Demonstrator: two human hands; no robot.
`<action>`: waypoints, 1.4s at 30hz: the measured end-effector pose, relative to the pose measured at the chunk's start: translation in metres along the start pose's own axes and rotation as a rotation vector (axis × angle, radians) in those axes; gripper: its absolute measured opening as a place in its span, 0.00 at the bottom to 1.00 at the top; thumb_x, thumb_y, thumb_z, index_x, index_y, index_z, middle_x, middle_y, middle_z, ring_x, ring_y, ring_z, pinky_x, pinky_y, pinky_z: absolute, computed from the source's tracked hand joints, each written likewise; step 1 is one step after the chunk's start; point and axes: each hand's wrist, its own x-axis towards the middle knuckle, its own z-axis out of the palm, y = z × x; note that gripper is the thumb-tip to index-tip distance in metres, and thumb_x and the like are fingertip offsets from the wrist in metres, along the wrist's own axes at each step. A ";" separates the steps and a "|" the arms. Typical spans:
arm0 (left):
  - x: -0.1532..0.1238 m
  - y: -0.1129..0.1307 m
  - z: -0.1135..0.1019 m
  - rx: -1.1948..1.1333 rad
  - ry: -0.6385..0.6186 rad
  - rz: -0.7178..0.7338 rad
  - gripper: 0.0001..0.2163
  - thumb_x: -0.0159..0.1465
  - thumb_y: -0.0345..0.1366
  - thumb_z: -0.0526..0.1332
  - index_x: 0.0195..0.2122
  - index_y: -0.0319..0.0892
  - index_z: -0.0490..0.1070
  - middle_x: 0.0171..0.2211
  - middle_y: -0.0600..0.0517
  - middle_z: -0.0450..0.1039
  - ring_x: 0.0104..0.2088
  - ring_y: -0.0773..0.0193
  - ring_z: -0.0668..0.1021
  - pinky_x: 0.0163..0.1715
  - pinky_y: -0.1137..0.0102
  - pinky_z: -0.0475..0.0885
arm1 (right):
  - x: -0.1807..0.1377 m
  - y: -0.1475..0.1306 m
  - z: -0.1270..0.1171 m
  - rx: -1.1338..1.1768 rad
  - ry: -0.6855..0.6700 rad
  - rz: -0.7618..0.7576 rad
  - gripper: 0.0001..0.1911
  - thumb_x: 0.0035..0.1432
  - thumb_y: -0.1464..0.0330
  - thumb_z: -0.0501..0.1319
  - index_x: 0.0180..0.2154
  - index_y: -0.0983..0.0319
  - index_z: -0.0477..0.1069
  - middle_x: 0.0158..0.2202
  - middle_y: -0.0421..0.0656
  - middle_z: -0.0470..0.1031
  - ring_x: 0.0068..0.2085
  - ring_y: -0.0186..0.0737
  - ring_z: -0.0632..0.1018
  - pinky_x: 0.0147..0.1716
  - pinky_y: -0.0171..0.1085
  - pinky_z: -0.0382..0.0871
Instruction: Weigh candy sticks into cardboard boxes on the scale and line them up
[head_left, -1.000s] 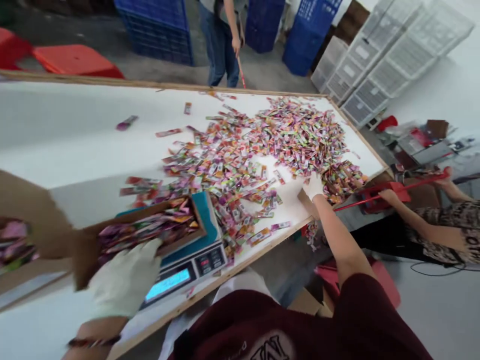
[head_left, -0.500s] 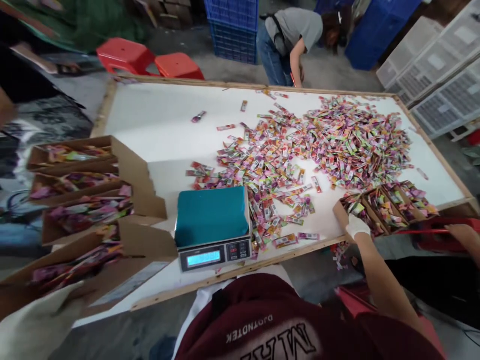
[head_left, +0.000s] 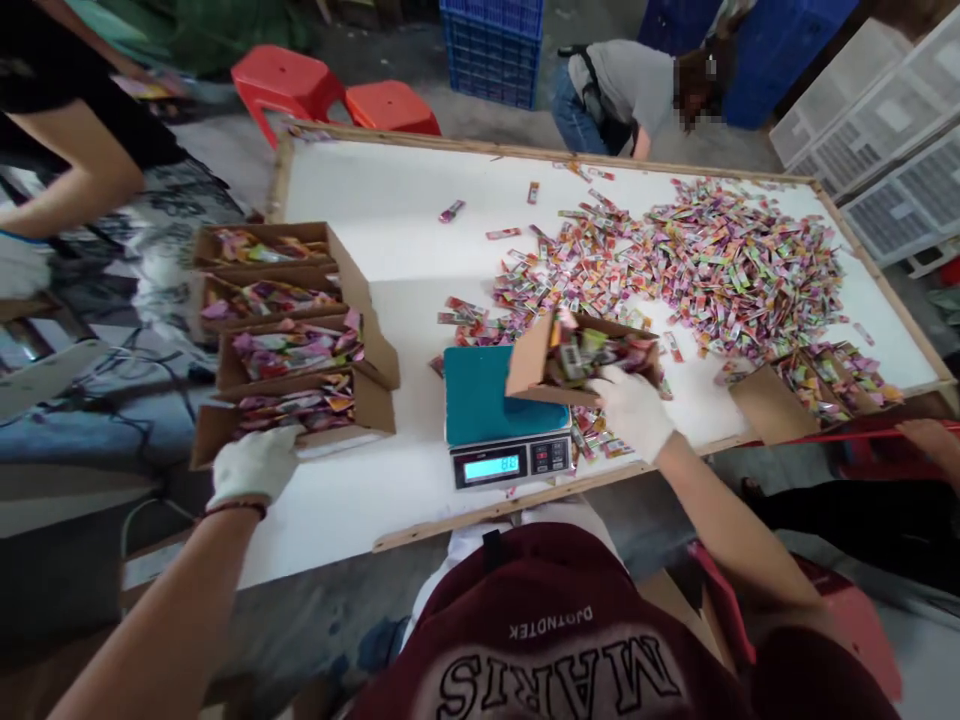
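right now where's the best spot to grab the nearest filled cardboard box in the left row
Grip the nearest open brown cardboard box by its short near-left end wall, coming from the table edge where the gloved left hand rests. Its top is open and sachet-filled; another box sits close behind it.

We find bare tabletop (head_left: 390, 200) open across the far left, with only 2 stray packets there. The 4 filled cardboard boxes (head_left: 292, 345) block the left side. The scale (head_left: 499, 420) stands at the near edge, with a tilted box (head_left: 577, 360) held over it. The packet heap (head_left: 712, 260) covers the right half, leaving a clear strip between scale and boxes.
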 end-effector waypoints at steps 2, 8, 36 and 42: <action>0.000 -0.004 -0.005 0.041 -0.019 0.006 0.16 0.58 0.31 0.52 0.43 0.36 0.75 0.38 0.42 0.78 0.42 0.52 0.76 0.48 0.54 0.67 | 0.029 -0.048 0.000 -0.007 -0.071 -0.090 0.18 0.65 0.72 0.48 0.51 0.58 0.71 0.47 0.48 0.71 0.41 0.43 0.74 0.42 0.41 0.62; -0.063 0.016 -0.010 -0.119 0.407 0.150 0.21 0.64 0.41 0.54 0.56 0.37 0.66 0.62 0.41 0.63 0.61 0.47 0.64 0.60 0.51 0.56 | 0.060 -0.095 0.006 -0.009 -0.222 -0.230 0.22 0.61 0.76 0.54 0.55 0.59 0.68 0.50 0.49 0.70 0.46 0.45 0.74 0.47 0.42 0.63; -0.202 0.072 0.077 -0.642 0.121 -0.057 0.16 0.64 0.42 0.55 0.47 0.42 0.73 0.54 0.43 0.72 0.50 0.52 0.77 0.49 0.61 0.73 | 0.108 -0.115 0.001 0.172 -0.156 0.048 0.15 0.59 0.63 0.59 0.45 0.65 0.74 0.43 0.54 0.77 0.44 0.49 0.77 0.43 0.41 0.67; -0.192 0.088 0.078 -0.676 0.073 -0.029 0.16 0.64 0.42 0.55 0.48 0.43 0.73 0.54 0.43 0.72 0.51 0.51 0.77 0.48 0.60 0.74 | 0.088 -0.087 -0.008 0.351 -0.089 -0.078 0.19 0.60 0.62 0.59 0.51 0.62 0.71 0.36 0.45 0.79 0.39 0.42 0.77 0.39 0.36 0.66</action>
